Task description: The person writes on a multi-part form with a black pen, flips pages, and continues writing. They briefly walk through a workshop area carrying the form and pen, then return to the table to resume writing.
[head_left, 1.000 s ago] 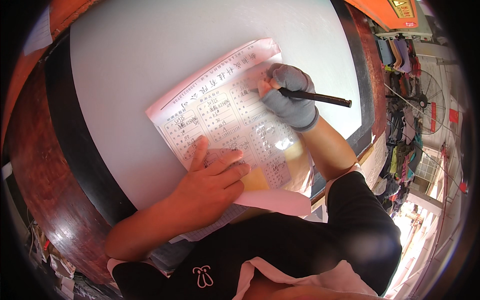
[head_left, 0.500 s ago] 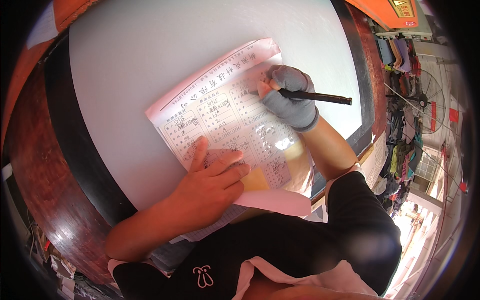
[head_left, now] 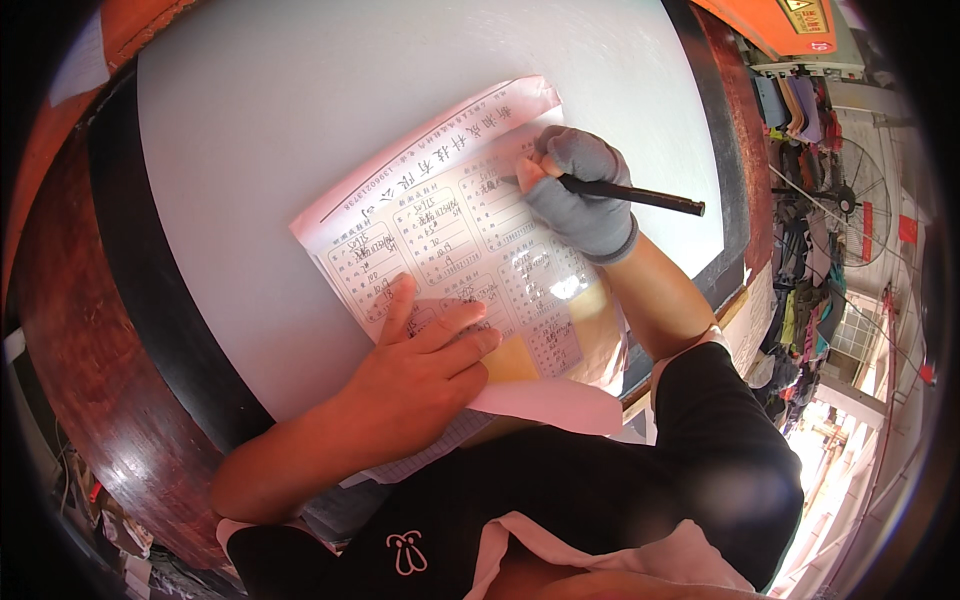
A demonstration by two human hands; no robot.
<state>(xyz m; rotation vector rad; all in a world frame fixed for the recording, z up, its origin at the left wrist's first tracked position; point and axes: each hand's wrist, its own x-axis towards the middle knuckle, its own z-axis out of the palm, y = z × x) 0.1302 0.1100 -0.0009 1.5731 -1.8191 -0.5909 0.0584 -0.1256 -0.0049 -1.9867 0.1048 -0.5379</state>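
A printed paper form with a pink copy sheet under it lies on a pale grey-white table top. My left hand is bare and rests flat on the form's near edge, fingers spread, pinning it down. My right hand wears a grey knit glove and grips a black pen, whose tip touches the upper right part of the form. The pen's shaft points away to the right.
The table has a black rim and a dark red-brown wooden edge. Hanging clothes and a standing fan are off to the right. An orange surface sits at the top right.
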